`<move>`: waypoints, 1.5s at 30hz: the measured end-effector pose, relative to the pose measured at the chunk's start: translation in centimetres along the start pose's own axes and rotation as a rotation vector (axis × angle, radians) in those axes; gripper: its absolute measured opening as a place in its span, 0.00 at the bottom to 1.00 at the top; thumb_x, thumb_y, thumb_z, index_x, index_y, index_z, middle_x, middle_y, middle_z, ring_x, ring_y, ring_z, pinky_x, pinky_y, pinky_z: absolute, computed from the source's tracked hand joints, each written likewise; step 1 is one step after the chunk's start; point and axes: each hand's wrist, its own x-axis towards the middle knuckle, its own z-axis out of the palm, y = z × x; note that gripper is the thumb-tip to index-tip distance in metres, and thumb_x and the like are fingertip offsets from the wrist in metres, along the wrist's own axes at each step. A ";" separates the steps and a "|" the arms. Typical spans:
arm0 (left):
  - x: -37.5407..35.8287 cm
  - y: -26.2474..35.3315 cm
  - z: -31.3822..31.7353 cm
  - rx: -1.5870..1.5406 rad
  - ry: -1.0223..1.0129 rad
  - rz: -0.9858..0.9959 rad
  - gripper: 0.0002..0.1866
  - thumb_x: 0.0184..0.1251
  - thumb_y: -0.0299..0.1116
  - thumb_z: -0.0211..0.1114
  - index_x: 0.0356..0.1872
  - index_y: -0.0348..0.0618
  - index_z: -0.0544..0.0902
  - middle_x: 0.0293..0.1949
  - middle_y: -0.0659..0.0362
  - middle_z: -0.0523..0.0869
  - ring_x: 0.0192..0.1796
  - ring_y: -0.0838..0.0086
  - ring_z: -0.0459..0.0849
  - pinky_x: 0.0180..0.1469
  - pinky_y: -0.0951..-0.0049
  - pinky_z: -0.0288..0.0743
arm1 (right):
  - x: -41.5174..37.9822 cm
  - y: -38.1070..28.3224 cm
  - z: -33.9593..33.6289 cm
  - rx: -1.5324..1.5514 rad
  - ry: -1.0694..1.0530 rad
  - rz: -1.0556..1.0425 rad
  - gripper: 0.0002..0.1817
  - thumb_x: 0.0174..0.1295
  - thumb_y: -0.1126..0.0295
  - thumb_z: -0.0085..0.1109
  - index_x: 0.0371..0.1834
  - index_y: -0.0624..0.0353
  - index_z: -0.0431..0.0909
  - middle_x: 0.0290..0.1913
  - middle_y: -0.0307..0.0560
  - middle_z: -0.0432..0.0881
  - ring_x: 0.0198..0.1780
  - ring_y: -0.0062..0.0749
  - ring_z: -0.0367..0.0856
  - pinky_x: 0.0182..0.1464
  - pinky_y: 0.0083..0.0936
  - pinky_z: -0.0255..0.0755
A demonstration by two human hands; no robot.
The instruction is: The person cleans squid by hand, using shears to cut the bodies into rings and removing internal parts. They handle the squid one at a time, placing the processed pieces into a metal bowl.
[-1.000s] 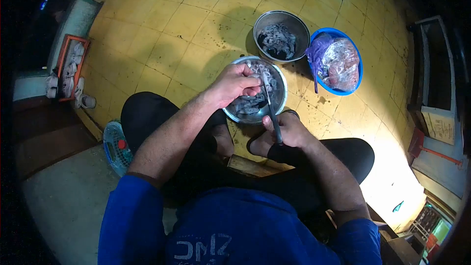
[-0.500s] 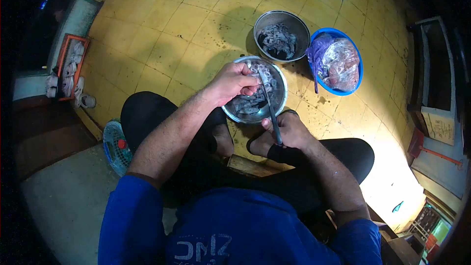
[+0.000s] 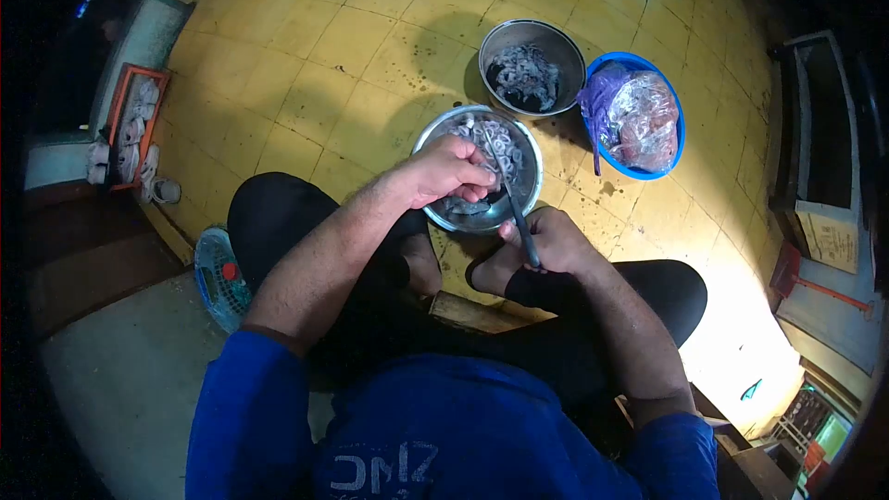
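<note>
My right hand (image 3: pixel 553 243) is closed around the dark handle of a knife (image 3: pixel 524 233), whose blade points up and away across the metal bowl (image 3: pixel 531 187). My left hand (image 3: pixel 454 171) is over the bowl, fingers pinched beside the blade on a piece of squid mostly hidden by them. Pale squid rings (image 3: pixel 503 141) lie in the far part of the bowl, and greyish squid pieces (image 3: pixel 466 206) show at its near side, under my left hand.
A deeper pot (image 3: pixel 484 56) holding greyish pieces stands beyond the bowl. Right of it is a blue basin (image 3: pixel 682 134) with purple and clear plastic bags (image 3: pixel 641 116). A mesh basket (image 3: pixel 215 292) sits left of my knee. Shoes fill an orange rack (image 3: pixel 125 134) at far left.
My left hand has come slightly down towards me, covering more of the near side of the bowl. The knife and my right hand have shifted a little to the right.
</note>
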 end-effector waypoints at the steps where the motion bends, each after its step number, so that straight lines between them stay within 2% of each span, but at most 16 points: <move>1: 0.2 -0.2 -0.2 -0.068 0.013 0.014 0.10 0.64 0.26 0.65 0.43 0.34 0.78 0.35 0.56 0.84 0.33 0.79 0.83 0.37 0.81 0.81 | 0.0 0.1 0.0 0.000 0.000 0.000 0.39 0.62 0.32 0.47 0.18 0.63 0.78 0.14 0.42 0.76 0.18 0.25 0.78 0.23 0.25 0.70; 5: 0.9 -0.6 -0.7 -0.150 0.070 0.126 0.14 0.66 0.25 0.62 0.51 0.32 0.76 0.41 0.55 0.83 0.39 0.77 0.83 0.43 0.80 0.81 | 0.2 0.4 -0.2 0.150 0.043 0.079 0.41 0.61 0.30 0.44 0.20 0.64 0.75 0.15 0.42 0.74 0.18 0.26 0.76 0.22 0.24 0.69; 9: 0.7 -0.1 -0.4 -0.149 0.124 0.159 0.14 0.67 0.26 0.62 0.51 0.33 0.76 0.41 0.55 0.83 0.39 0.77 0.84 0.42 0.79 0.81 | 0.4 0.4 0.1 0.185 0.021 0.032 0.41 0.61 0.29 0.41 0.22 0.64 0.73 0.16 0.42 0.73 0.17 0.26 0.74 0.21 0.24 0.68; 12: 0.6 0.0 -0.3 -0.183 0.165 0.218 0.11 0.67 0.26 0.62 0.47 0.34 0.76 0.40 0.55 0.83 0.39 0.76 0.84 0.41 0.80 0.81 | 0.0 -0.1 -0.1 0.222 -0.034 0.065 0.41 0.62 0.29 0.40 0.20 0.63 0.73 0.15 0.42 0.73 0.17 0.27 0.75 0.21 0.24 0.68; 14: 0.6 0.2 -0.1 -0.245 0.248 0.259 0.07 0.64 0.23 0.63 0.39 0.34 0.74 0.37 0.53 0.84 0.35 0.76 0.85 0.34 0.81 0.81 | 0.0 0.0 0.1 0.226 -0.051 0.031 0.41 0.62 0.30 0.40 0.20 0.63 0.74 0.15 0.42 0.73 0.17 0.27 0.75 0.22 0.25 0.69; 17: 0.9 -0.3 -0.3 -0.234 0.208 0.273 0.06 0.66 0.25 0.63 0.36 0.38 0.74 0.37 0.56 0.83 0.36 0.76 0.84 0.37 0.79 0.81 | 0.3 0.3 0.7 0.185 -0.060 -0.039 0.41 0.63 0.30 0.39 0.19 0.63 0.74 0.15 0.44 0.74 0.17 0.28 0.76 0.24 0.27 0.70; 20: 1.3 -1.0 -0.4 -0.228 0.138 0.290 0.06 0.65 0.25 0.64 0.36 0.38 0.74 0.36 0.55 0.83 0.34 0.75 0.85 0.36 0.79 0.82 | 0.4 0.3 0.9 0.119 -0.040 -0.068 0.42 0.63 0.30 0.39 0.19 0.63 0.75 0.15 0.45 0.76 0.19 0.29 0.78 0.26 0.29 0.71; 24: 0.8 -0.4 0.1 -0.226 0.134 0.253 0.06 0.64 0.24 0.64 0.35 0.39 0.74 0.34 0.55 0.83 0.32 0.75 0.85 0.35 0.79 0.82 | 0.7 0.8 1.4 0.032 0.043 -0.023 0.42 0.62 0.30 0.42 0.20 0.65 0.77 0.16 0.48 0.78 0.24 0.34 0.80 0.31 0.32 0.73; 28: 1.0 -0.2 -0.3 -0.271 0.143 0.271 0.07 0.62 0.23 0.66 0.33 0.38 0.74 0.31 0.55 0.83 0.30 0.76 0.84 0.33 0.79 0.82 | 0.4 0.3 1.2 -0.092 0.109 0.000 0.41 0.62 0.32 0.45 0.20 0.66 0.78 0.17 0.49 0.78 0.25 0.35 0.80 0.32 0.34 0.73; 30: 0.9 -0.2 -0.6 -0.279 0.153 0.284 0.07 0.61 0.23 0.67 0.33 0.37 0.75 0.29 0.54 0.83 0.29 0.76 0.84 0.32 0.79 0.82 | 0.1 -0.3 0.7 -0.072 0.024 0.076 0.44 0.59 0.29 0.45 0.26 0.71 0.79 0.26 0.70 0.79 0.38 0.61 0.83 0.46 0.48 0.74; 31: 0.9 -0.2 -0.6 -0.268 0.146 0.284 0.07 0.61 0.24 0.67 0.32 0.37 0.75 0.29 0.55 0.83 0.28 0.76 0.84 0.31 0.80 0.81 | 0.1 -0.1 0.8 -0.072 0.023 0.076 0.44 0.59 0.29 0.45 0.26 0.71 0.79 0.26 0.70 0.79 0.38 0.61 0.83 0.46 0.48 0.74; 33: 0.7 0.1 -0.7 -0.258 0.138 0.286 0.07 0.60 0.25 0.67 0.32 0.37 0.76 0.29 0.55 0.83 0.28 0.77 0.84 0.31 0.80 0.81 | 0.2 0.5 1.0 -0.111 0.102 0.014 0.40 0.61 0.33 0.49 0.20 0.67 0.78 0.17 0.49 0.77 0.24 0.33 0.79 0.31 0.34 0.72; 36: 0.3 0.4 -0.7 -0.163 0.147 0.182 0.07 0.62 0.26 0.66 0.31 0.41 0.74 0.29 0.57 0.83 0.28 0.79 0.82 0.29 0.81 0.78 | 0.4 1.0 0.9 -0.031 0.026 -0.009 0.40 0.61 0.32 0.48 0.18 0.66 0.78 0.15 0.47 0.77 0.22 0.32 0.79 0.28 0.32 0.72; 38: 0.1 0.4 -0.6 -0.076 0.038 0.059 0.07 0.61 0.27 0.65 0.29 0.42 0.74 0.28 0.57 0.83 0.27 0.81 0.81 0.28 0.82 0.77 | 0.5 1.0 1.1 0.002 0.020 -0.025 0.40 0.61 0.32 0.48 0.17 0.65 0.77 0.14 0.45 0.76 0.21 0.30 0.78 0.26 0.30 0.71; 42: 0.1 0.3 -0.6 -0.114 0.053 0.020 0.04 0.58 0.26 0.64 0.29 0.39 0.77 0.26 0.60 0.82 0.24 0.81 0.79 0.27 0.82 0.75 | 0.2 0.6 0.8 0.066 -0.004 -0.040 0.39 0.62 0.33 0.48 0.14 0.62 0.75 0.12 0.41 0.74 0.17 0.27 0.77 0.23 0.26 0.70; 45: 0.3 0.2 -1.0 -0.175 0.108 0.067 0.06 0.59 0.27 0.64 0.27 0.41 0.74 0.24 0.62 0.79 0.22 0.82 0.77 0.23 0.81 0.72 | -0.5 -0.5 -0.4 0.082 -0.089 0.003 0.38 0.63 0.34 0.48 0.13 0.61 0.75 0.12 0.40 0.75 0.17 0.26 0.77 0.23 0.24 0.70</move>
